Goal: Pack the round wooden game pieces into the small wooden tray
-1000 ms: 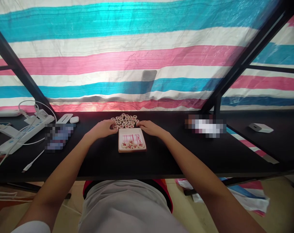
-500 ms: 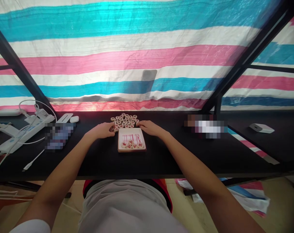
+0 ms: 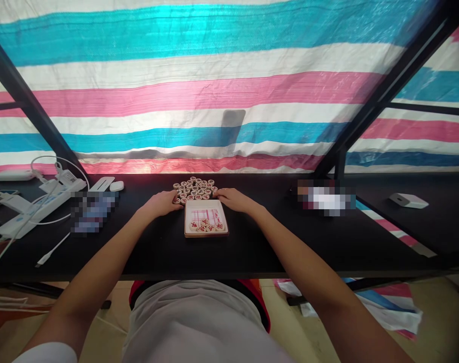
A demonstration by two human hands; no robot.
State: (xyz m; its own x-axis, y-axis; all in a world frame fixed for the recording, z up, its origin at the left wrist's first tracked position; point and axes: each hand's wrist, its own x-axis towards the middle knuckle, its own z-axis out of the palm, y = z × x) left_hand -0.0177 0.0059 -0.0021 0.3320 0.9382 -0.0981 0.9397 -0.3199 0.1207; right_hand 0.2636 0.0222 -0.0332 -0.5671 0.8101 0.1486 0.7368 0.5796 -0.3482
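A cluster of round white Chinese chess pieces [image 3: 193, 191] with red and dark characters lies behind a shallow open box [image 3: 206, 235]. Several red-lettered pieces rest inside the box's near side. At the cluster's left edge is my left hand [image 3: 160, 203], its fingers curved and apart, with the thumb and forefinger around the outermost pieces; part of the fingers is hidden. My right hand [image 3: 235, 199] lies low on the opposite side, behind the box's right corner. Its fingers stretch out and the tips touch the pieces at the right edge.
On the left are a power strip [image 3: 44, 204], white cables and a white earbud case [image 3: 116, 186]. A blurred-out object [image 3: 95, 214] lies beside them, another [image 3: 326, 197] to the right. Striped sheeting [image 3: 199, 91] hangs behind the black table [image 3: 244, 259].
My left hand has shifted slightly right against the pieces, and the leftmost ones sit a little closer to the cluster. My right hand and the box have barely moved.
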